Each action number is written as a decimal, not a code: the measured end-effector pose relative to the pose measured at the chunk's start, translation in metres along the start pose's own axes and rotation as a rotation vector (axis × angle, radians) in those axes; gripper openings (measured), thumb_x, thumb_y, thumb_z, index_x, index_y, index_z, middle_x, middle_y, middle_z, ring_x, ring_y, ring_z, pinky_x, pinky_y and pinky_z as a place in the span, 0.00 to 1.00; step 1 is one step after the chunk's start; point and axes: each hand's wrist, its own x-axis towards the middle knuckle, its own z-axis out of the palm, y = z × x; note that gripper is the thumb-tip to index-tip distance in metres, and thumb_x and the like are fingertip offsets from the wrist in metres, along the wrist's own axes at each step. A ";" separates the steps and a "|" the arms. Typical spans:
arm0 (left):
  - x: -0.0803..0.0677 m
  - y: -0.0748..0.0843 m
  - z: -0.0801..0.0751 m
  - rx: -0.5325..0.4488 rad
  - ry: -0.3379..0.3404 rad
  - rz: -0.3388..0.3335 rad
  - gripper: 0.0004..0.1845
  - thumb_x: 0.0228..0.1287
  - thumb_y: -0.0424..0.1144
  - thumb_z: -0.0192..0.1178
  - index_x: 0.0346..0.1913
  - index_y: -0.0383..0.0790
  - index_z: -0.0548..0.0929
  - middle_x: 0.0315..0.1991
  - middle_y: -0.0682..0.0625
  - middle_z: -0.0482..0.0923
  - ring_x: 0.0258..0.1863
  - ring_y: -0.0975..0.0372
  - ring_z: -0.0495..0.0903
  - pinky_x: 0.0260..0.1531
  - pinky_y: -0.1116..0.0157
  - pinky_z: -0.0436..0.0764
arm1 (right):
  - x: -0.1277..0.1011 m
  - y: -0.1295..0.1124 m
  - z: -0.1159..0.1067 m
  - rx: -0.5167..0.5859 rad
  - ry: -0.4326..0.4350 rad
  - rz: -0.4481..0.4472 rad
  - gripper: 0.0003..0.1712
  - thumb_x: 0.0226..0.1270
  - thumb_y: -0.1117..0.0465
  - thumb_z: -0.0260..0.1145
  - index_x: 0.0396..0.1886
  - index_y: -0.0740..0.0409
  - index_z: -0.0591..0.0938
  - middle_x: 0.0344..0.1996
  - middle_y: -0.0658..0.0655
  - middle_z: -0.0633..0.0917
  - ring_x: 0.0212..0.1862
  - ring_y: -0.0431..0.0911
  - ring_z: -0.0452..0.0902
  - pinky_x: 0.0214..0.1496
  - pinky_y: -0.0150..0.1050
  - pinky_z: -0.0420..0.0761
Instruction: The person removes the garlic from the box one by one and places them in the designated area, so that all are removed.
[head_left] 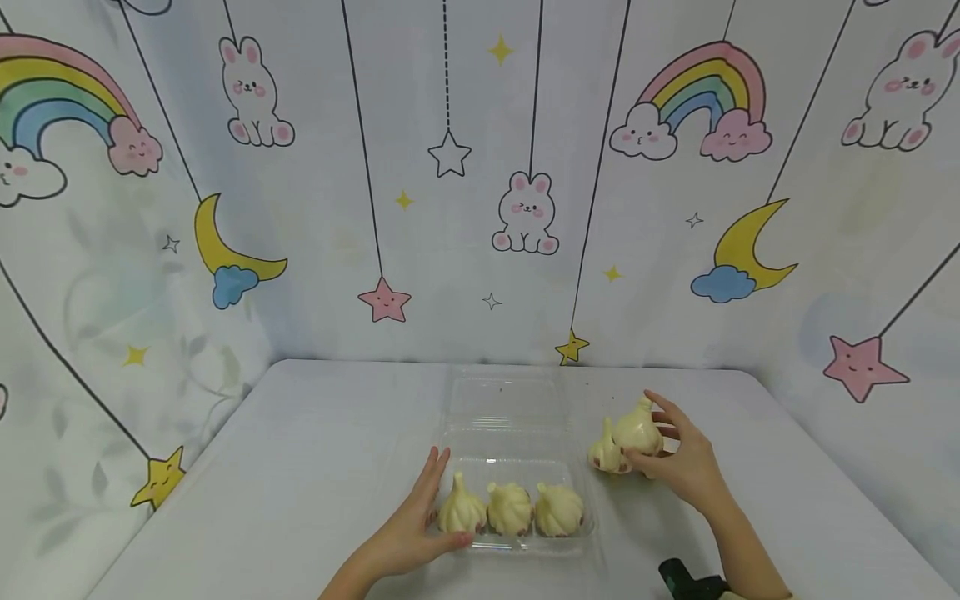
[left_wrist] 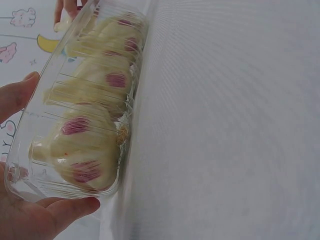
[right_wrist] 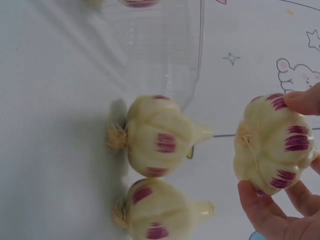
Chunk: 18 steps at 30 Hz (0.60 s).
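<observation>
Three pale garlic bulbs [head_left: 510, 510] sit in a row in the front half of an open clear plastic box [head_left: 517, 546]. My left hand [head_left: 408, 521] rests at the box's left end, fingers straight along that side and thumb against the front wall, as the left wrist view also shows. To the right of the box, my right hand [head_left: 678, 458] grips another garlic bulb [right_wrist: 275, 145], raised with its roots facing the camera in the right wrist view. Beside it two more purple-streaked bulbs stand on the table: one garlic bulb [right_wrist: 160, 137] and a second garlic bulb [right_wrist: 162, 212].
The box's clear lid [head_left: 506, 396] lies folded back on the white table [head_left: 300, 467]. A wall cloth [head_left: 465, 250] printed with rabbits, stars and rainbows rises behind the table. Some dark green thing [head_left: 686, 579] shows by the right forearm, its kind unclear.
</observation>
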 end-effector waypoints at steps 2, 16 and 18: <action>0.000 0.000 0.000 0.000 -0.002 0.000 0.51 0.50 0.46 0.60 0.65 0.53 0.31 0.63 0.38 0.20 0.59 0.37 0.36 0.43 0.42 0.64 | 0.000 0.004 -0.003 -0.008 0.005 0.000 0.48 0.39 0.58 0.72 0.62 0.44 0.58 0.46 0.65 0.69 0.47 0.59 0.66 0.35 0.46 0.77; 0.000 0.002 -0.001 0.013 -0.008 0.000 0.50 0.51 0.46 0.59 0.65 0.54 0.31 0.63 0.38 0.20 0.59 0.37 0.36 0.43 0.43 0.65 | -0.001 0.023 -0.020 -0.039 0.039 0.018 0.49 0.41 0.57 0.71 0.64 0.46 0.55 0.47 0.66 0.68 0.47 0.60 0.64 0.35 0.48 0.77; 0.000 0.002 -0.001 0.012 -0.008 -0.001 0.50 0.51 0.46 0.59 0.65 0.53 0.31 0.63 0.38 0.20 0.59 0.36 0.36 0.43 0.43 0.65 | -0.002 0.026 -0.022 -0.046 0.044 0.020 0.49 0.42 0.56 0.70 0.64 0.46 0.54 0.47 0.67 0.68 0.47 0.59 0.63 0.35 0.48 0.76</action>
